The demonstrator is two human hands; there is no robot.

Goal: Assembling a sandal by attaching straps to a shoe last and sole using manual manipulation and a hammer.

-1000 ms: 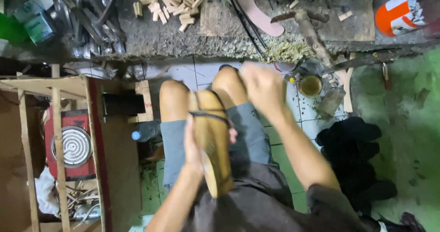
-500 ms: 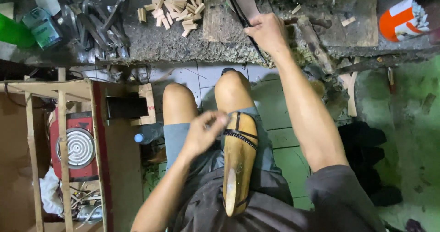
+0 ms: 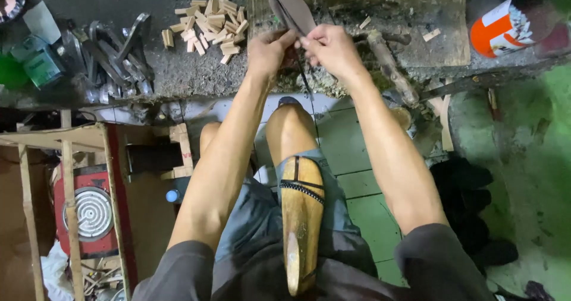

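Left hand (image 3: 270, 51) and right hand (image 3: 331, 48) both pinched on dark sole piece (image 3: 292, 10), maybe leather, above rough grey tabletop (image 3: 196, 75). Wooden shoe form (image 3: 301, 218) on lap. Green floor tiles (image 3: 363, 218) below.

On the desk (image 3: 178, 78), taking the wooden board (image 3: 416, 16) as the mark: its top lies bare to the right. Left of it a heap of wooden blocks (image 3: 205, 24) crowds close, metal tools (image 3: 113, 57) beyond. An orange can (image 3: 502, 27) blocks the right.
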